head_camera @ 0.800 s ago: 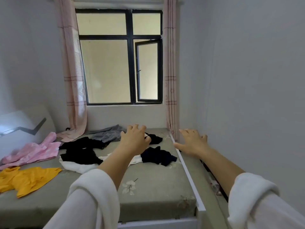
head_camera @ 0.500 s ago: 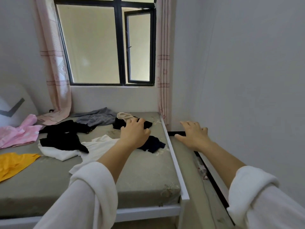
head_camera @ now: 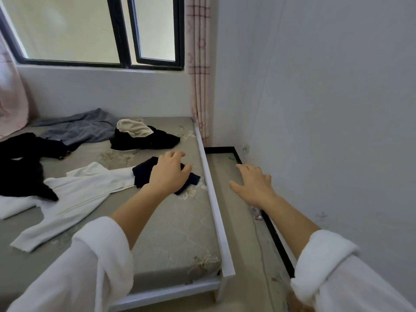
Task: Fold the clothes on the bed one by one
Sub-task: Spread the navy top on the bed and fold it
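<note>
Several clothes lie loose on the grey-green bed (head_camera: 175,235). A small dark navy garment (head_camera: 143,174) sits crumpled near the bed's right edge, and my left hand (head_camera: 170,174) is spread over it with fingers apart; whether it touches the cloth is unclear. Left of it a white long-sleeved top (head_camera: 85,190) lies spread out. Farther back are a black garment with a cream piece on it (head_camera: 146,139), a grey garment (head_camera: 83,127) and a black garment (head_camera: 20,167) at the left. My right hand (head_camera: 252,183) hovers open over the floor strip beside the bed, holding nothing.
A white bed rail (head_camera: 213,199) runs along the bed's right side. Beyond it a narrow floor strip (head_camera: 245,244) lies against the white wall (head_camera: 326,131). A pink curtain (head_camera: 199,64) hangs in the corner beside the window (head_camera: 90,30).
The view has tilted down and moved closer to the bed's right side. My left hand has come down over the navy garment. My right hand stays open beside the bed.
</note>
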Demonstrator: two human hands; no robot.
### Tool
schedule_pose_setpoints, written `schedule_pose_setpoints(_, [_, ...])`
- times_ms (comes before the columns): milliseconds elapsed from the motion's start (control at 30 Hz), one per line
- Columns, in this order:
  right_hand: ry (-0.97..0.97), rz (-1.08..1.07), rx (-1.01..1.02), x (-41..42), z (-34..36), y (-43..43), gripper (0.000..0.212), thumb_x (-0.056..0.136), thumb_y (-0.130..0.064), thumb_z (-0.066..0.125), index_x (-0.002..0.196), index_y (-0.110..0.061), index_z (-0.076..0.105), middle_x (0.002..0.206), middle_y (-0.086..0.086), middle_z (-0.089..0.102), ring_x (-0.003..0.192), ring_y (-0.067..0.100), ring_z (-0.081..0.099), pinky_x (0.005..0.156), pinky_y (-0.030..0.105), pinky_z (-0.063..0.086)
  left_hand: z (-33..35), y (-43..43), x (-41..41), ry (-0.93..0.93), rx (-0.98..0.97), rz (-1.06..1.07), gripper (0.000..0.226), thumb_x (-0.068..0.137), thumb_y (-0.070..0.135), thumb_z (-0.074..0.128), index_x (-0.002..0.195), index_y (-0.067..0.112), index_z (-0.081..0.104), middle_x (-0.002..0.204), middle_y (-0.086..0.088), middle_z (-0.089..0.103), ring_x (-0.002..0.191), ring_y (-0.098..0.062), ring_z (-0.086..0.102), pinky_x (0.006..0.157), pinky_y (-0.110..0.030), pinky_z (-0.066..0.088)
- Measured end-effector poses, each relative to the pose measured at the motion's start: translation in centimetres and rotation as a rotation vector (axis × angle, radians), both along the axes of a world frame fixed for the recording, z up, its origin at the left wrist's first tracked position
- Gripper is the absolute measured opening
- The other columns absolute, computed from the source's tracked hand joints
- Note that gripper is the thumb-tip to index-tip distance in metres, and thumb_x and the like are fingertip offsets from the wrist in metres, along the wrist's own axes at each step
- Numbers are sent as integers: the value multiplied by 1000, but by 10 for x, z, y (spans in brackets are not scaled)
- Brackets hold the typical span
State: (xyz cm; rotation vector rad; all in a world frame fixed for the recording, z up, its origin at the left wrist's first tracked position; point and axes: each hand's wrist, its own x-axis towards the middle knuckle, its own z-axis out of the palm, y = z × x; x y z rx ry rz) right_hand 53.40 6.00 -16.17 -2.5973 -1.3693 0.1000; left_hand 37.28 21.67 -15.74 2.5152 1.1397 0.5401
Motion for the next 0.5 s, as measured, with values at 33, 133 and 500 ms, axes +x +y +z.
schedule_pose_setpoints(33, [5,1,-26,13,-7,10,61,96,-45,42,149,-19,24,152,2,30,138,22,25,108,44,24,-8,12,16,10,-28,-4,46,95,33,44,138,17,43,142,-9,42,130,-28,37,103,-46,38])
schedule_pose_setpoints(133, [26,-13,-79,54,-23,39,61,95,-44,43,149,-19,25,152,2,31,138,22,25,109,45,23,-31,41,58,52,-119,-9,47,95,33,44,139,17,42,144,-9,41,130,-28,37,101,-48,41])
schedule_pose_setpoints(500, [39,131,-246,188,-81,139,59,94,-44,45,144,-18,32,148,5,36,135,24,31,107,46,25,-108,106,160,157,-296,92,51,96,33,43,143,16,36,146,-10,37,131,-31,34,104,-46,37])
